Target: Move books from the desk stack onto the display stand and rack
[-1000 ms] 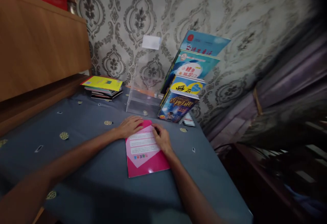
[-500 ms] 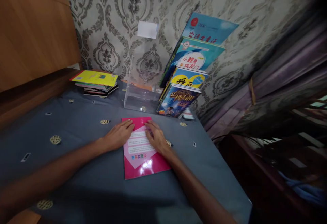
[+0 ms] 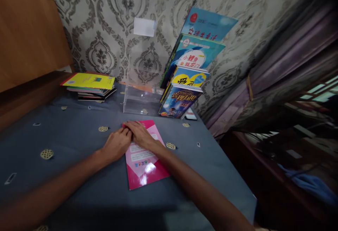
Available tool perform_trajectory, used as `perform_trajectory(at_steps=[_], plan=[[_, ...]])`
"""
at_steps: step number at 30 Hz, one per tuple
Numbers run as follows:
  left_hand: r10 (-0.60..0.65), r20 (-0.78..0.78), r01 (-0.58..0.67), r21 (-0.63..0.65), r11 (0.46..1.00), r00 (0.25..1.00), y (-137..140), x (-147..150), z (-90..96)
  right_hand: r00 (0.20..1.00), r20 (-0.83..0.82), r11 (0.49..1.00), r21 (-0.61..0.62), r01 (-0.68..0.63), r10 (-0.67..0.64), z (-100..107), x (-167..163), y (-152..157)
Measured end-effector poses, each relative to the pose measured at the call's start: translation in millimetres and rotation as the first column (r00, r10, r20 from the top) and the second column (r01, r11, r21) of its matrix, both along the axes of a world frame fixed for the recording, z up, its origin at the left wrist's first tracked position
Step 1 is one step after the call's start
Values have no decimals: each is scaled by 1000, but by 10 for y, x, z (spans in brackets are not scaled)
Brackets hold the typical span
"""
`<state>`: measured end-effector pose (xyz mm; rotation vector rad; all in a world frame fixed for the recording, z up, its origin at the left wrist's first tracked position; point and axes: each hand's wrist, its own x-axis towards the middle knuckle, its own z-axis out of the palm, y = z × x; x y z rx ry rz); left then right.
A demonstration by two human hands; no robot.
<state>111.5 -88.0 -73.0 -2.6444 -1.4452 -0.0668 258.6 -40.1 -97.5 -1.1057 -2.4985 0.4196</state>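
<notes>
A pink book (image 3: 149, 178) lies flat on the cloth-covered table, printed text and a pale pink panel facing up. At its left edge is my left hand (image 3: 117, 145), fingers curled in on the edge. My right hand (image 3: 141, 135) reaches across the upper part of the book, its fingers stretched over the upper left corner and meeting the left fingers. Both hands hide that corner and part of the text.
Behind the book stands a clear acrylic rack (image 3: 142, 108). Its right side holds upright books in tiers, a dark blue book (image 3: 181, 101) frontmost. A stack topped by a yellow book (image 3: 91, 81) lies at the back left. A purple curtain (image 3: 237, 94) hangs at right.
My right hand has slid left across the book to its upper left corner, beside my left hand. The left fingers have curled at the edge. The view has shifted slightly.
</notes>
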Motion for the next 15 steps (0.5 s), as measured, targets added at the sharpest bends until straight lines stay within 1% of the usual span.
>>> perform_trajectory(at_steps=[2,4,8,10,12,15], plan=[[-14,24,14,26,1000,1000,6,-7,-28,1000,20,1000,3,15,-15,-24,29,17],[-24,47,22,48,999,999,6,-8,-52,998,29,998,23,53,-53,-47,134,17],[-42,67,37,76,996,997,9,-12,-70,983,31,983,43,181,-182,-74,510,15],[-67,75,60,90,994,995,25,-19,-70,970,4,970,35,242,-242,-80,711,14],[-87,89,78,100,992,992,54,-30,-77,961,-35,962,15,273,-273,-86,863,5],[-88,113,76,113,991,990,123,-49,-106,954,-64,956,-18,292,-293,-104,963,-12]])
